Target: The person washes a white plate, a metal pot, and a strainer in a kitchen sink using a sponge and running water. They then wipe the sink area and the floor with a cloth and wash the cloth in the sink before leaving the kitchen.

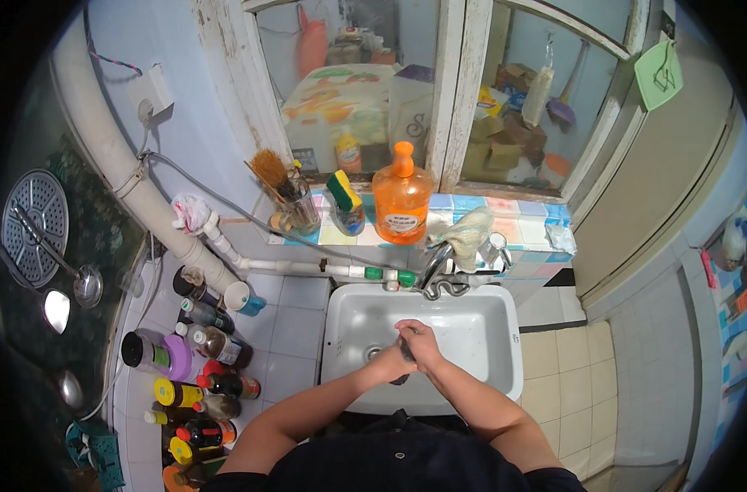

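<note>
Over the white sink [504, 369] my two hands are close together, both closed around a small dark thing [406, 350]. It pokes out between the fingers and below them; its kind is too covered to tell. My left hand [383, 366] is lower and to the left, beside the drain. My right hand [421, 343] sits a little higher and overlaps it, its fingers bent over the top. Behind them stands the metal faucet [435, 266], with a pale cloth [470, 232] draped by its handle. No running water can be made out.
On the tiled ledge stand an orange pump bottle [402, 201], a glass with a green-yellow sponge [344, 193] and a jar with brushes [298, 205]. Several sauce bottles [217, 344] crowd the left counter near a white cup [238, 296]. Ladles [87, 285] hang at far left.
</note>
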The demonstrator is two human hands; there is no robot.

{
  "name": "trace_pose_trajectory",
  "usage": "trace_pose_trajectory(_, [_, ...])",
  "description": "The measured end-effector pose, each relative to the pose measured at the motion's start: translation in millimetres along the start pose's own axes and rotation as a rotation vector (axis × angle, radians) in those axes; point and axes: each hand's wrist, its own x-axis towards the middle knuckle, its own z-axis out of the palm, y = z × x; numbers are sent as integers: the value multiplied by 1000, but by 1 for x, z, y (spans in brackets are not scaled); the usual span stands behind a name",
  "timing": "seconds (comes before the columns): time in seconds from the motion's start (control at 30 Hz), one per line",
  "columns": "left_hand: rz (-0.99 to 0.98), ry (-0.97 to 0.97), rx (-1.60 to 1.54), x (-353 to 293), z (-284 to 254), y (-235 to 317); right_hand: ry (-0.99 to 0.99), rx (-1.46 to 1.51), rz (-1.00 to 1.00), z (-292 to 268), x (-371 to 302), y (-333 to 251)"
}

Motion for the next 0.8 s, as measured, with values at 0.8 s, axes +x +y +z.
trace_pose_trajectory(0.8, [-102,-791,-1865,-8,2,2,-761,667,7,-24,-26,-54])
